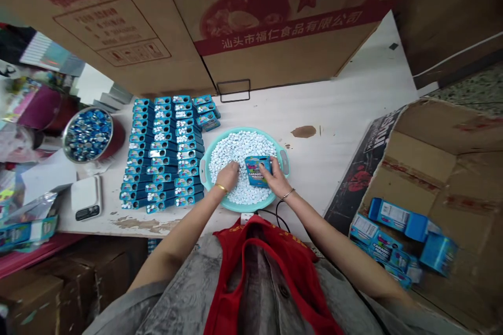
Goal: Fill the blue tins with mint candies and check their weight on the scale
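Note:
A round turquoise basin (206, 147) full of small white candies (243, 142) stands on the table in front of me. My left hand (228, 177) is at the candies, its fingers pressed together and pointing down; what they hold, if anything, is too small to make out. My right hand (277, 178) grips a small blue box (257, 171) over the right part of the basin, thumb on its front. Left of the basin stand several columns of similar blue boxes (159, 154), many with white candies showing at their tops.
Large cartons (275, 65) line the back. At far left are a metal bowl of blue-and-silver pieces (88, 133) and a white scale (86, 198). An open carton (416, 167) holding blue boxes (396, 243) is at right. A wire bracket (233, 90) lies behind the basin.

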Tool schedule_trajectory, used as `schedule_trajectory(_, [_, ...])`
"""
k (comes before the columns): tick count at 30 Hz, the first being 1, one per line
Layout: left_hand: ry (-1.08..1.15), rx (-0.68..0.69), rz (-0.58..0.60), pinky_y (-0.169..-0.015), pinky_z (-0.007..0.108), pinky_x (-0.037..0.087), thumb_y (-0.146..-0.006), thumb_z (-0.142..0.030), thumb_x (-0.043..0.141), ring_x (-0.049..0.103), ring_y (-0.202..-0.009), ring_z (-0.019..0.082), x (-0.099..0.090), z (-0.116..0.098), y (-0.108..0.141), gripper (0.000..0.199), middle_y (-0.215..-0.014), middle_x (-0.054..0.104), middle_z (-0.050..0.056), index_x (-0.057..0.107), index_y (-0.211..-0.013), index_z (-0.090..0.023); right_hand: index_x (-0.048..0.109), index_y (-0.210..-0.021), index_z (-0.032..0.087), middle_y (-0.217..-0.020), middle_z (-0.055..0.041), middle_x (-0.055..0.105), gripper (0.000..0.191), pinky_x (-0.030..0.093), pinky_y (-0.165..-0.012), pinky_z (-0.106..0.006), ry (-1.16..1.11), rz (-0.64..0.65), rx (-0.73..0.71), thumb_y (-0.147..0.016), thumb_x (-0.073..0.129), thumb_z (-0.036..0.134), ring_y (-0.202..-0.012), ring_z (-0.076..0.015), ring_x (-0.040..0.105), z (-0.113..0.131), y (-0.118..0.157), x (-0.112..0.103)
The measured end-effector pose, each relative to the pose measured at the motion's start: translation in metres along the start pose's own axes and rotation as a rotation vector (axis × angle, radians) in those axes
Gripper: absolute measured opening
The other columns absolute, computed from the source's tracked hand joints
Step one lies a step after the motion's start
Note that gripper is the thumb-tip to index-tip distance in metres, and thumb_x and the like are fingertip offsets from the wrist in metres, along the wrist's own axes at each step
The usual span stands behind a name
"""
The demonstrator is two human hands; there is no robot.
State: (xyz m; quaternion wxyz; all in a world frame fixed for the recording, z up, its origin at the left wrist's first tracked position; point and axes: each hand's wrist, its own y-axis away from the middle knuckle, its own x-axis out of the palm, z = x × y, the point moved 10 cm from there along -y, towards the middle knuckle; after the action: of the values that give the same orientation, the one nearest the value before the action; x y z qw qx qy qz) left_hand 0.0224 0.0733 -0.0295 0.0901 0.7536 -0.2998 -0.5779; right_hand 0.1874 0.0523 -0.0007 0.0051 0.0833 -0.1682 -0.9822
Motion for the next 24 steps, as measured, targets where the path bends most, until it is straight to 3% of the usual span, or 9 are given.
schedule_trajectory(3, [0.106, 0.078, -0.013, -0.085, 0.03, 0.045, -0.087, -0.013, 0.043, 0.057, -0.099, 0.021, 0.009, -0.015, -0.014, 0.021, -0.107, 0.059, 0.01, 0.054, -0.104, -0.016, 0.045, -0.112, 0.023, -0.102, -0.0067, 0.06, 0.04, 0.05, -0.086, -0.039, -0.026, 0.024, -0.007, -0.086, 0.051, 0.052, -0.094, -0.0216, 0.059, -0.001, 0.007, 0.013])
schedule_trajectory(6, [0.19, 0.138, -0.018, -0.088, 0.03, 0.045, -0.085, -0.014, 0.047, 0.057, -0.101, 0.02, 0.002, -0.013, -0.011, 0.027, -0.11, 0.06, 0.009, 0.053, -0.111, -0.015, 0.042, -0.115, 0.023, -0.109, -0.0062, 0.058, 0.041, 0.048, -0.091, -0.037, -0.056, 0.007, -0.043, -0.086, 0.052, 0.05, -0.101, -0.0199, 0.056, 0.003, 0.018, 0.001])
schedule_trajectory(9, [0.241, 0.181, -0.027, -0.088, 0.031, 0.046, -0.086, -0.021, 0.05, 0.058, -0.099, 0.02, -0.019, -0.006, 0.005, 0.03, -0.112, 0.06, 0.01, 0.051, -0.115, -0.015, 0.043, -0.115, 0.024, -0.11, -0.0058, 0.056, 0.044, 0.045, -0.094, -0.038, -0.069, -0.035, -0.074, -0.082, 0.059, 0.047, -0.103, -0.0205, 0.054, 0.008, 0.029, -0.026])
schedule_trajectory(14, [0.274, 0.273, -0.044, -0.085, 0.03, 0.046, -0.089, -0.025, 0.048, 0.058, -0.095, 0.019, -0.073, -0.014, 0.039, 0.028, -0.108, 0.06, 0.009, 0.052, -0.115, -0.016, 0.05, -0.111, 0.023, -0.104, -0.0058, 0.057, 0.038, 0.045, -0.09, -0.039, 0.076, -0.169, -0.199, -0.08, 0.065, 0.039, -0.098, -0.0224, 0.056, 0.029, 0.043, -0.067])
schedule_trajectory(19, [0.157, 0.423, 0.01, -0.085, 0.032, 0.046, -0.09, -0.027, 0.047, 0.058, -0.093, 0.019, -0.12, -0.051, 0.061, 0.026, -0.104, 0.06, 0.009, 0.053, -0.113, -0.016, 0.053, -0.112, 0.023, -0.103, -0.0083, 0.059, 0.029, 0.047, -0.088, -0.043, 0.268, -0.106, -0.443, -0.084, 0.059, 0.03, -0.099, -0.0248, 0.057, 0.064, 0.045, -0.051])
schedule_trajectory(24, [-0.17, 0.422, 0.14, -0.081, 0.032, 0.047, -0.09, -0.023, 0.045, 0.059, -0.097, 0.022, -0.136, -0.089, 0.065, 0.022, -0.106, 0.061, 0.009, 0.053, -0.11, -0.015, 0.052, -0.118, 0.025, -0.11, -0.01, 0.059, 0.033, 0.047, -0.093, -0.045, 0.291, -0.041, -0.535, -0.085, 0.055, 0.023, -0.107, -0.0263, 0.056, 0.076, 0.044, -0.029])
